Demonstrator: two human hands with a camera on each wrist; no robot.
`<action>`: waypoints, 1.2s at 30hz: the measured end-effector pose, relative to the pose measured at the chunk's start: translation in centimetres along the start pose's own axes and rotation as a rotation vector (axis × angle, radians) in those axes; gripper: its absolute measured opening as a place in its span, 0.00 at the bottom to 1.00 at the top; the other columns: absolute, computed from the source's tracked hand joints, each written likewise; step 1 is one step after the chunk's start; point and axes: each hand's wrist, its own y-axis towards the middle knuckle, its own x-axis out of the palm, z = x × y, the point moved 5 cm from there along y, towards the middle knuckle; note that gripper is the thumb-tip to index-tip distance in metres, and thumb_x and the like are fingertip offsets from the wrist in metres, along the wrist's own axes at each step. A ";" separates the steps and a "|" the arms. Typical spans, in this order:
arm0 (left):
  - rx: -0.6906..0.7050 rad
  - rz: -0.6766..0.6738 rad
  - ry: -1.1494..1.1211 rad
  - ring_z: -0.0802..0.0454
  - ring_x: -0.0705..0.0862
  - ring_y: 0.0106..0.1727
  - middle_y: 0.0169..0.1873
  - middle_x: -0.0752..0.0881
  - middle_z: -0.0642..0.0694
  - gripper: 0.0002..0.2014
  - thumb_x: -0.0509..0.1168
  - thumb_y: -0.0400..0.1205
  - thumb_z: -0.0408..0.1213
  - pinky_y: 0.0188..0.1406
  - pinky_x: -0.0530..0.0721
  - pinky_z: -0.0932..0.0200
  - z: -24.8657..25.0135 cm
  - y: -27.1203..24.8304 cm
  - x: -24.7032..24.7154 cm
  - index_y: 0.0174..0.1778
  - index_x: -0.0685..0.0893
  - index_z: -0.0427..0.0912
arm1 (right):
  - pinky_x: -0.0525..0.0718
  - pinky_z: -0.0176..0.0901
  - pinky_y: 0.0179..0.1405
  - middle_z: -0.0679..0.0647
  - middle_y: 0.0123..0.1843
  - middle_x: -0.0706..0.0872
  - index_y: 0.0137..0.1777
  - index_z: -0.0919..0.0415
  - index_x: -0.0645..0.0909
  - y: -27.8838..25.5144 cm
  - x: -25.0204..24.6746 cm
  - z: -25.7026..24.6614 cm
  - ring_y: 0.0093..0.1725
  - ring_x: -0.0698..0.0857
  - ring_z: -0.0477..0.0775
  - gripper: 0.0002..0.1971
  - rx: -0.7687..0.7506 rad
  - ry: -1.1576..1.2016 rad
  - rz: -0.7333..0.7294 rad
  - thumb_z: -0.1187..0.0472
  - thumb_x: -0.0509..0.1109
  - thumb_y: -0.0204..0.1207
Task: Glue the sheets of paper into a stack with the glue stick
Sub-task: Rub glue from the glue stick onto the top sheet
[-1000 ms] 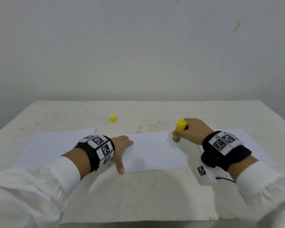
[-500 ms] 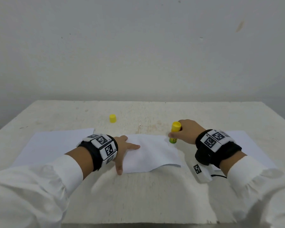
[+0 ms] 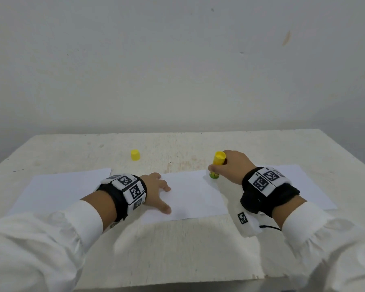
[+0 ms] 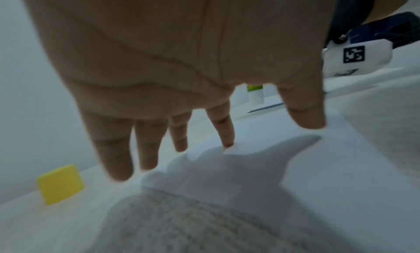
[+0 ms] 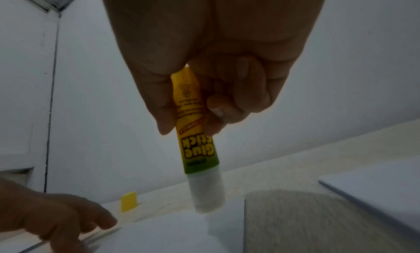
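Observation:
A white middle sheet (image 3: 194,197) lies on the table in front of me. My left hand (image 3: 158,192) presses flat on its left part with straight, spread fingers (image 4: 225,129). My right hand (image 3: 228,167) grips an uncapped yellow glue stick (image 3: 217,163), held tip down. Its white glue tip (image 5: 208,195) touches the sheet's far right corner. A second sheet (image 3: 59,188) lies to the left, partly under my left wrist. A third sheet (image 3: 310,186) lies to the right, partly hidden by my right wrist.
The yellow glue cap (image 3: 135,154) stands on the white table (image 3: 177,249) behind the sheets, also seen as the cap (image 4: 60,183) in the left wrist view. A plain wall rises behind the table's far edge.
The right hand has drawn the glue stick along the sheet's far edge and back toward its right corner. The sheet, buckled half a second ago, lies flat again. The left hand stays on it.

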 end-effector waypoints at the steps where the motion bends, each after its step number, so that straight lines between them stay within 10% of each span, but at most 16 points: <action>1: 0.019 0.031 -0.009 0.48 0.62 0.80 0.82 0.55 0.50 0.41 0.68 0.72 0.66 0.76 0.64 0.49 0.4 0.1 -0.1 0.80 0.64 0.55 | 0.67 0.36 0.30 0.48 0.33 0.74 0.35 0.55 0.70 0.1 0.4 0.0 0.34 0.74 0.46 0.16 0.009 -0.005 -0.024 0.49 0.71 0.75; 4: 0.029 0.077 -0.034 0.49 0.73 0.71 0.75 0.68 0.51 0.41 0.70 0.71 0.65 0.66 0.73 0.53 1.3 0.4 -0.2 0.76 0.66 0.49 | 0.67 0.36 0.30 0.48 0.34 0.73 0.34 0.53 0.68 0.4 1.6 0.0 0.38 0.75 0.51 0.17 0.027 -0.049 -0.090 0.48 0.70 0.75; 9: 0.006 -0.004 0.067 0.39 0.72 0.72 0.78 0.60 0.43 0.44 0.66 0.73 0.65 0.66 0.74 0.47 2.5 0.3 -0.4 0.80 0.47 0.70 | 0.67 0.36 0.31 0.48 0.35 0.73 0.34 0.53 0.68 -0.3 1.6 0.1 0.38 0.74 0.50 0.16 0.021 -0.064 -0.134 0.48 0.70 0.76; 22: 0.000 -0.027 0.098 0.39 0.73 0.71 0.78 0.58 0.42 0.41 0.65 0.75 0.63 0.63 0.74 0.51 3.0 0.5 -0.5 0.80 0.49 0.71 | 0.71 0.36 0.34 0.48 0.37 0.78 0.37 0.55 0.74 -5.1 0.7 0.8 0.36 0.76 0.45 0.14 -0.029 -0.058 -0.271 0.49 0.73 0.74; 29: 0.027 0.012 0.049 0.41 0.65 0.78 0.83 0.50 0.45 0.41 0.65 0.74 0.64 0.73 0.71 0.45 1.9 0.6 0.2 0.81 0.52 0.67 | 0.71 0.34 0.28 0.54 0.38 0.86 0.47 0.58 0.77 -3.0 -3.0 3.0 0.32 0.81 0.47 0.11 0.139 0.389 -0.042 0.68 0.75 0.69; 36: 0.074 0.068 0.006 0.45 0.53 0.82 0.82 0.50 0.49 0.40 0.65 0.73 0.65 0.79 0.61 0.42 0.3 1.0 0.9 0.80 0.54 0.69 | 0.73 0.39 0.40 0.57 0.48 0.79 0.56 0.58 0.78 3.1 -0.7 4.5 0.41 0.76 0.54 0.08 0.267 0.469 0.026 0.62 0.67 0.78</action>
